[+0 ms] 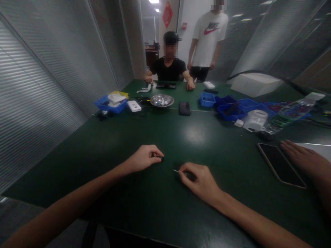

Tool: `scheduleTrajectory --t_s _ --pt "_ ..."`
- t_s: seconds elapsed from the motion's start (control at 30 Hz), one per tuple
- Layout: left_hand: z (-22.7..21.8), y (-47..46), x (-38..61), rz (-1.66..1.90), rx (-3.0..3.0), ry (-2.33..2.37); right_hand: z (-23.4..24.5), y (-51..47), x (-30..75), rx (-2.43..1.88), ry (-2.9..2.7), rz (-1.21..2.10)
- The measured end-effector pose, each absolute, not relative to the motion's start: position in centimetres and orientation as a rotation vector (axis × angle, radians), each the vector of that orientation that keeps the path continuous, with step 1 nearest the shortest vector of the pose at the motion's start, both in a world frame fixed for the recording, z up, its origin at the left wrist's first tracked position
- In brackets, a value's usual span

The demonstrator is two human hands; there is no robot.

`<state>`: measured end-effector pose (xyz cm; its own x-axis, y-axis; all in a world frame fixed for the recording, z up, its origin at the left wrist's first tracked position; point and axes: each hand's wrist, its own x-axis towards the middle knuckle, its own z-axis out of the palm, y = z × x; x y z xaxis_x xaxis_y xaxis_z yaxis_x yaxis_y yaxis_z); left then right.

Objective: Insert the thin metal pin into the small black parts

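Left hand (144,158): closed in a pinch on a small dark piece (162,159)
Right hand (201,179): pinching a thin pale pin (175,170)
Pin axis: points left and slightly away
Dark piece: left of and beyond the pin's tip, near but apart
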<state>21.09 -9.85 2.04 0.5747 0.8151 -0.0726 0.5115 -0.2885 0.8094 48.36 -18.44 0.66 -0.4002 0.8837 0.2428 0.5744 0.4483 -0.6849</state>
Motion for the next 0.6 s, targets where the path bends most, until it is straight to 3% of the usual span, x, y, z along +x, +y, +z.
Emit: scheduleTrajectory --t_s 0.17,0.6 --pt "1.1 -11.9 25.8 0.508 2.016 0.857 1.0 -18.3 49.0 -1.221 -2.067 0.69" --pt "1.3 -13.3 25.7 0.529 2.137 0.862 2.2 -17.5 50.3 -1.269 -2.089 0.793"
